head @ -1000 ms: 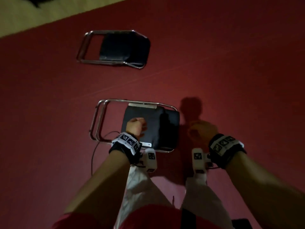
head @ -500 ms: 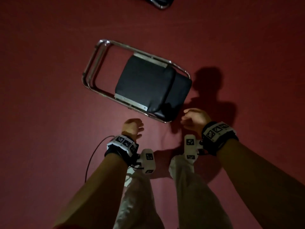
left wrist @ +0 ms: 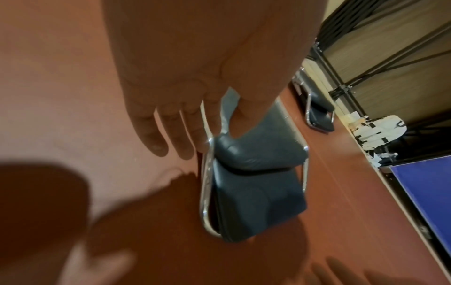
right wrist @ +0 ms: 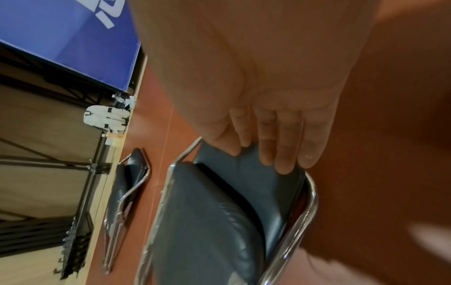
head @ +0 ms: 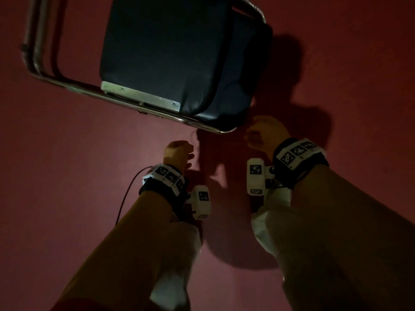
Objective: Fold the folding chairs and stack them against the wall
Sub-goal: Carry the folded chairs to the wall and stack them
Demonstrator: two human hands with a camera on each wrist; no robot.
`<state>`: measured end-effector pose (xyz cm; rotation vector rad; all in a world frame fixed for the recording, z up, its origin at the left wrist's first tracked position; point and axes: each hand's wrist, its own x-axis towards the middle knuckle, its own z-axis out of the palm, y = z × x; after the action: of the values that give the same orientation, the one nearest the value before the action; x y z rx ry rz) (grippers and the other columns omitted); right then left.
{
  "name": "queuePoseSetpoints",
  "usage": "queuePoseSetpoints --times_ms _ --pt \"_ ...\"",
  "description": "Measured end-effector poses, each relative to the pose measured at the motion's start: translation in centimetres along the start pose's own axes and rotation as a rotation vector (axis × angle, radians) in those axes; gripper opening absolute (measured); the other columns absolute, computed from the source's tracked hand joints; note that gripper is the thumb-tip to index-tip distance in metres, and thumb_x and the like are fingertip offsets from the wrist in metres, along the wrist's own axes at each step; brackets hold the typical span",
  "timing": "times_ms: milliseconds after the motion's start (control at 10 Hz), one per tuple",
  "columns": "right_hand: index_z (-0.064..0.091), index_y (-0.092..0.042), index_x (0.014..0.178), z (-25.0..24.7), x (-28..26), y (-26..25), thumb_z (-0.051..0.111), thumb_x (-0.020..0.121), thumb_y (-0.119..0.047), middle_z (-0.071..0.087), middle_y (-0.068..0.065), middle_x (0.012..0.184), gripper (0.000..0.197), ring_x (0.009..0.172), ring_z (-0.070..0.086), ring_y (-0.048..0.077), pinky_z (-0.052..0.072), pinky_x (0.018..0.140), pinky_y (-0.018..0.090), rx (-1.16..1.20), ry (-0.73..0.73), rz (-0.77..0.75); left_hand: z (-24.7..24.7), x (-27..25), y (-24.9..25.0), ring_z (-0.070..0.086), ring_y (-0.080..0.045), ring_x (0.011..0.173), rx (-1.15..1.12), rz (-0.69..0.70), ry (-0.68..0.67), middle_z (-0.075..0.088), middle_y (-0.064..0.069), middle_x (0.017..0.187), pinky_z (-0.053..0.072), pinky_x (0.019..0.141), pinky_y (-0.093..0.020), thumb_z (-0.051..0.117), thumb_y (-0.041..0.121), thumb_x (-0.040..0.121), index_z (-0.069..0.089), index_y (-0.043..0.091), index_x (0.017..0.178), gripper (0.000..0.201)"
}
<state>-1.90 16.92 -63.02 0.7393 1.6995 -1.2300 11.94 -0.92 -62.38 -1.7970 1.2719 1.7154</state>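
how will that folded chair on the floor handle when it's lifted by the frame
The folded chair probably lifts stiffly: its chrome tube frame looks rigid. The shiny tubing may be slippery. The padded seat could swing open, since it seems hinged.

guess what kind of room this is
Probably a sports or activity hall: a red floor, a blue table-tennis table folded by the wall, and two folded chairs lying on the floor.

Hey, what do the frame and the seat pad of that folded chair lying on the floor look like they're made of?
The frame looks like chromed steel tube: thin, round and silvery, with bright mirror glints along the bends. The seat pad seems to be dark vinyl or faux leather over foam: smooth, slightly glossy, creased and puffy at the edge. Real leather can't be ruled out.
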Motion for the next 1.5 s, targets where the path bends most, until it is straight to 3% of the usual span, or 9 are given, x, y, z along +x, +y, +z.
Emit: queuePoseSetpoints --times_ms 300,500,600,700,900,1000,1200,1400,1500 --pt "0.058 -0.018 0.110 4.0 12.5 0.0 0.051 0.095 -0.010 0.061 0.003 0.092 0.018 0.082 0.062 0.019 0.057 0.089 0.043 -0.187 -0.016 -0.151 1.5 14.1 -0.1 0.046 -0.018 0.050 0.155 0.036 -0.094 0.048 -0.004 0.069 0.040 0.054 -0.031 0.053 0.003 0.091 0.054 0.016 0.068 0.026" --pt "0.058 -0.004 0.126 3.9 16.5 -1.9 0.050 0.100 -0.013 0.059 0.006 0.085 0.029 0.070 0.058 0.018 0.050 0.063 0.030 -0.283 0.029 -0.192 2.5 18.3 -0.1 0.060 -0.029 0.080 0.329 0.139 -0.255 0.062 -0.007 0.064 0.051 0.069 -0.029 0.058 -0.007 0.078 0.055 0.008 0.067 0.018" --pt "0.053 -0.004 0.135 3.7 16.8 -2.3 0.052 0.100 -0.018 0.058 0.007 0.106 0.037 0.081 0.059 0.016 0.047 0.057 0.023 -0.337 0.051 -0.269 3.5 18.7 -1.2 0.060 -0.024 0.077 -0.147 0.035 -0.357 0.062 -0.009 0.073 0.054 0.069 -0.032 0.035 -0.010 0.083 0.053 0.005 0.080 0.024" --pt "0.051 -0.002 0.137 4.3 16.7 -1.8 0.051 0.100 -0.016 0.058 0.010 0.114 0.040 0.094 0.058 0.017 0.048 0.060 0.021 -0.434 0.047 -0.305 4.4 18.7 -3.3 0.056 -0.020 0.081 -0.409 0.025 -0.489 0.059 -0.002 0.083 0.044 0.075 -0.034 0.044 0.000 0.066 0.054 0.012 0.083 0.023" --pt "0.050 0.000 0.136 2.9 16.6 -0.6 0.046 0.099 -0.003 0.061 0.016 0.112 0.037 0.092 0.056 0.026 0.054 0.071 0.034 -0.501 0.053 -0.283 7.4 17.8 -4.8 0.058 -0.016 0.094 -0.273 -0.033 -0.483 0.060 0.002 0.088 0.042 0.090 -0.036 0.055 0.016 0.096 0.060 0.017 0.087 0.010" --pt "0.057 -0.005 0.119 2.0 16.3 -0.2 0.045 0.099 -0.001 0.058 0.014 0.088 0.023 0.086 0.059 0.029 0.050 0.064 0.039 -0.483 0.087 -0.154 9.0 17.6 -3.8 0.056 -0.016 0.082 -0.279 -0.006 -0.420 0.059 -0.001 0.085 0.047 0.092 -0.037 0.055 0.019 0.097 0.061 0.016 0.087 0.013" --pt "0.053 -0.010 0.084 -1.6 16.8 1.6 0.047 0.100 -0.005 0.059 0.012 0.093 0.018 0.068 0.056 0.021 0.048 0.046 0.025 -0.584 0.054 -0.124 9.7 17.8 -3.4 0.065 -0.027 0.086 -0.268 0.078 -0.309 0.066 -0.006 0.081 0.051 0.090 -0.046 0.052 0.009 0.086 0.061 0.011 0.082 0.010" --pt "0.048 -0.001 0.139 -1.8 18.0 2.6 0.042 0.104 -0.016 0.056 0.016 0.137 0.038 0.105 0.060 0.031 0.050 0.074 0.036 -0.370 0.036 -0.085 7.4 18.8 -3.1 0.056 -0.028 0.061 -0.322 0.089 -0.252 0.053 -0.009 0.066 0.051 0.073 -0.039 0.048 0.001 0.059 0.047 0.011 0.069 0.014" --pt "0.053 0.000 0.133 0.1 18.9 3.0 0.041 0.105 -0.013 0.064 0.013 0.106 0.033 0.099 0.060 0.034 0.048 0.088 0.046 -0.192 0.049 -0.040 5.1 17.4 -2.4 0.045 -0.022 0.045 -0.521 0.080 -0.147 0.042 -0.005 0.052 0.049 0.069 -0.036 0.037 -0.001 0.067 0.034 0.016 0.056 0.020"
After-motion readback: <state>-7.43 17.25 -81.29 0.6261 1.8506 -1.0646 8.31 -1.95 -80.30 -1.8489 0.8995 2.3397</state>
